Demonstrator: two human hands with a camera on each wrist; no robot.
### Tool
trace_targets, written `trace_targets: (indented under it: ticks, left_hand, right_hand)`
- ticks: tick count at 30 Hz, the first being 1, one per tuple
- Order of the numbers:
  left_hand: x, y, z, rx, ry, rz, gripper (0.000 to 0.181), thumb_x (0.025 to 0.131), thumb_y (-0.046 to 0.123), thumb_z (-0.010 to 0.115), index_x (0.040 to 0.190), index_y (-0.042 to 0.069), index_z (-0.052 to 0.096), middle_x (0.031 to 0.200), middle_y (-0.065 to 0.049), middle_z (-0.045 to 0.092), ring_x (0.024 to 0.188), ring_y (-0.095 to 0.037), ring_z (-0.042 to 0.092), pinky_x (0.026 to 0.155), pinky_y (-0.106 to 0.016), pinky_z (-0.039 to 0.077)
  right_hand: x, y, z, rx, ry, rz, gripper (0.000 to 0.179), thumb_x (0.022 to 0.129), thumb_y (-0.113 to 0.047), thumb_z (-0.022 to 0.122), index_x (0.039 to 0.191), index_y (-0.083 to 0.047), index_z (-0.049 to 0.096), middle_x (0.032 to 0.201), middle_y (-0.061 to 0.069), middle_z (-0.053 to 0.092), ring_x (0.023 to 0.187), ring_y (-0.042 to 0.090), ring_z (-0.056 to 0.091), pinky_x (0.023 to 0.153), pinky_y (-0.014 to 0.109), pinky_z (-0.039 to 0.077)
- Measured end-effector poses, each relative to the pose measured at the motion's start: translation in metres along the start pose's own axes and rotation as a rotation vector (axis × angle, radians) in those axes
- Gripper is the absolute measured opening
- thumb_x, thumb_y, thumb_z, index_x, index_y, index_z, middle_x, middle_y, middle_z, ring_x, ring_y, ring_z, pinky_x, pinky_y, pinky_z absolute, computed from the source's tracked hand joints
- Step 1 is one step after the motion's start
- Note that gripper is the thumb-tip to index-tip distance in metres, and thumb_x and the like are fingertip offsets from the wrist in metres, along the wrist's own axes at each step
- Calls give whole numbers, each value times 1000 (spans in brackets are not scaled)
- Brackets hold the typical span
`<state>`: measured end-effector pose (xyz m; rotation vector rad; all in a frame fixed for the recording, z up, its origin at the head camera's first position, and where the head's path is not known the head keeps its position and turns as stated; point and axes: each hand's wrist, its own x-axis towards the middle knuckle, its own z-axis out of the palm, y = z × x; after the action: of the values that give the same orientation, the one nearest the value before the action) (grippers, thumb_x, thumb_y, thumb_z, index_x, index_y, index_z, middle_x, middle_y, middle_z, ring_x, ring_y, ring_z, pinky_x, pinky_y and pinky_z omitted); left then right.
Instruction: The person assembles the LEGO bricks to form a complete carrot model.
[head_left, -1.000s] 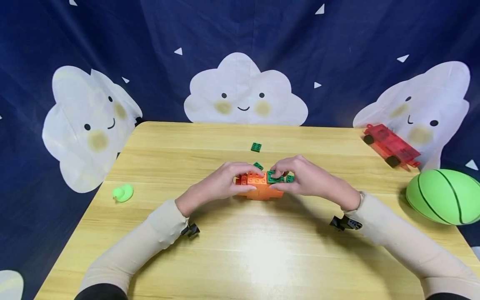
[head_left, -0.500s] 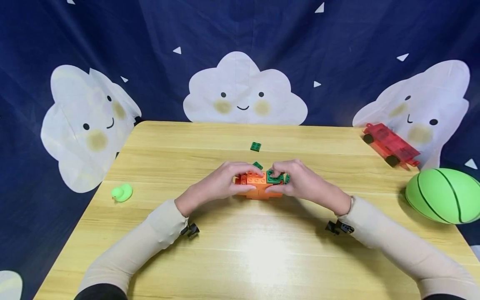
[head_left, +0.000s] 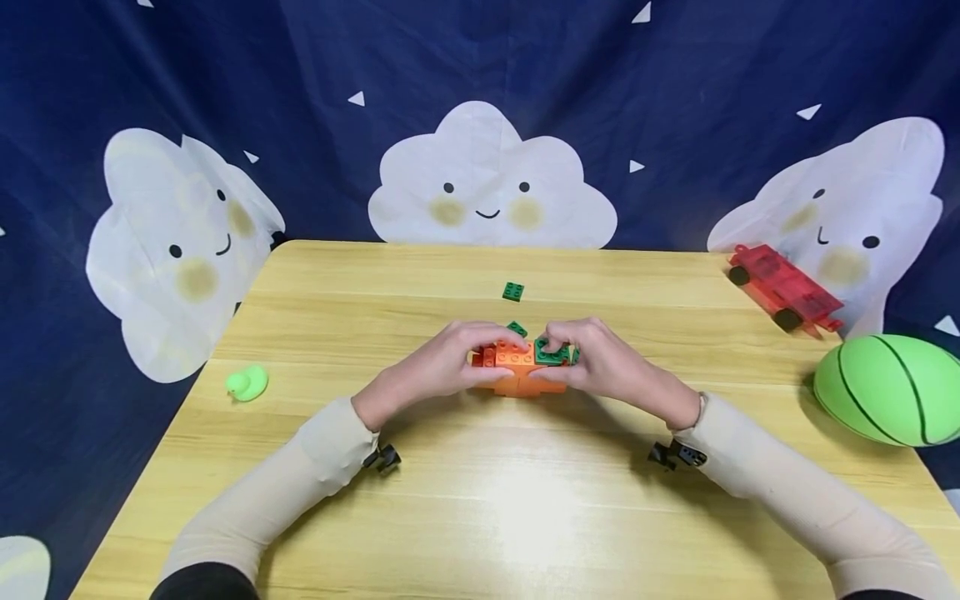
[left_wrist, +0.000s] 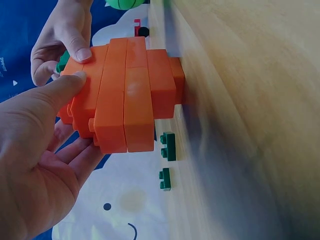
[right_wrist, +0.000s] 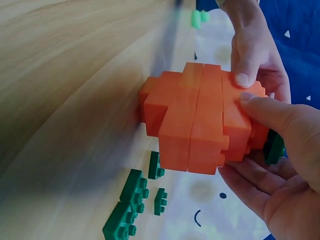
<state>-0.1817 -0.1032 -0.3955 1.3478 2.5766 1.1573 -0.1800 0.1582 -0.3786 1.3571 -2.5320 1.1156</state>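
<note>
A stepped build of orange toy bricks [head_left: 517, 382] stands on the table, studs up. My left hand [head_left: 442, 360] grips its left part, thumb on the near face and fingers behind. My right hand [head_left: 603, 360] holds the right part, its thumb [right_wrist: 272, 111] on the near face too. On top at the right sits a green brick [head_left: 552, 353], touched by the right index finger. In the left wrist view the two thumbs lie close together on the orange bricks [left_wrist: 112, 95]. The fingers on the far side are partly hidden.
Loose green bricks lie behind the build, one at the back [head_left: 513, 291] and one closer [head_left: 517, 328]; the right wrist view shows several. A green toy duck [head_left: 247, 382] is at left. On the right are a red toy car chassis [head_left: 783, 287] and a green ball [head_left: 877, 390].
My right hand has shifted a little left, its thumb sliding from the build's right end further onto the near face. The left hand and the build stay almost in place.
</note>
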Motion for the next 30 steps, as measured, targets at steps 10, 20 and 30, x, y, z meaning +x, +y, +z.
trace_targets:
  ticks: [10,20,30]
  left_hand:
    - [24,-34,-23,-206,-81,-235,36,108,28,53,143,19,59,136,-6,68,124,-23,65,104,-41,54]
    - [52,-77,-4,-51,-344,-288,54,97,1,64,149,8,53,153,-13,50,124,-28,59,107,-39,51]
    - [54,-68,1,182,-392,-211,31,97,3,64,127,3,69,123,-13,67,108,-23,60,99,-37,51]
  right_hand:
    - [-1,-4,0,-27,14,18,39,77,-13,91,75,-13,52,71,-4,66,57,3,47,56,29,48]
    - [1,-2,1,-13,-7,10,42,79,-13,90,73,-13,49,71,-7,63,57,6,40,58,22,41]
    - [1,-1,0,-9,-11,5,45,79,-14,90,72,-11,46,70,-7,63,57,2,47,57,28,46]
